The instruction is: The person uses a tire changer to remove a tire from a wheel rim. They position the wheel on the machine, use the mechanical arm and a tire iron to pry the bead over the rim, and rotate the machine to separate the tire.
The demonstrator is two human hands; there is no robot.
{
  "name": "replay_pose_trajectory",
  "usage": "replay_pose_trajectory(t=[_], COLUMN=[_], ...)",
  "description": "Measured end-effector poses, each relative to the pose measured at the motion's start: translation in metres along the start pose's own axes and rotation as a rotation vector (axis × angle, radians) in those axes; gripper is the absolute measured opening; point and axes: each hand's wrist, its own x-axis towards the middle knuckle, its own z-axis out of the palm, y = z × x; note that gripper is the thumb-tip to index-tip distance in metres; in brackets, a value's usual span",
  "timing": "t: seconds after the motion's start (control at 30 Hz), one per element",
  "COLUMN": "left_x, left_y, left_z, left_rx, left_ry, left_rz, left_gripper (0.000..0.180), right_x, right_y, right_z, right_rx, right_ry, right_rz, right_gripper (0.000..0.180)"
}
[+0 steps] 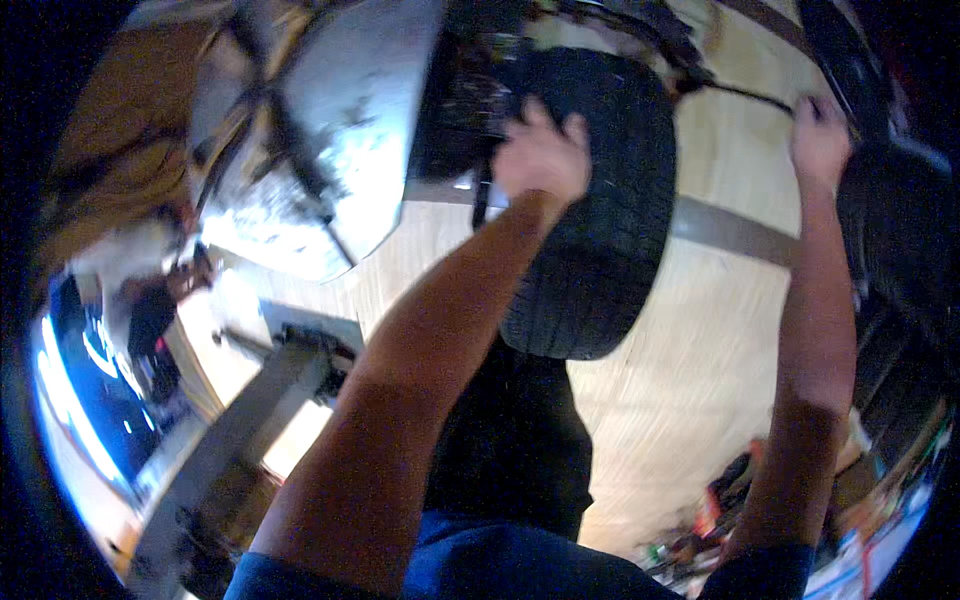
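A black tyre [610, 220] with a grooved tread stands upright in the middle, in front of my body. My left hand [545, 160] lies over its upper left side with the fingers apart; motion blurs them a little, and I cannot tell how firmly they touch the rubber. At the upper right my right hand [820, 145] is closed round the outer end of a thin dark rod [745, 94]. The rod's other end meets dark parts beyond the top right of the tyre. What kind of tool or part it is does not show.
A large shiny metal sheet [350, 130] stands at the upper left. Below it lies a grey beam-like piece [235, 440] with dark fittings. Dark tyre-like shapes [890, 220] line the right side. Jumbled small items [710, 510] lie at the lower right, on the pale wooden floor [660, 400].
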Motion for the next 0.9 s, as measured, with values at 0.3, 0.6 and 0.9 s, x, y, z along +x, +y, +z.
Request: replay_pose_trajectory(t=[0.3, 0.6, 0.9], left_x=[-0.005, 0.006, 0.049], left_y=[-0.014, 0.0, -0.06], left_z=[-0.01, 0.016, 0.032], left_rx=[-0.082, -0.016, -0.018], left_ry=[0.026, 0.068, 0.159], left_rz=[-0.002, 0.007, 0.332], left_gripper=[0.071, 0.069, 0.064], right_x=[-0.009, -0.007, -0.02], right_y=[-0.02, -0.019, -0.054], right_z=[0.004, 0.019, -0.04], right_rx=[0.016, 0.042, 0.309], right_ry=[0.1, 0.143, -0.034], right_rz=[-0.098, 0.026, 0.164], right_gripper=[0.031, 0.028, 0.026])
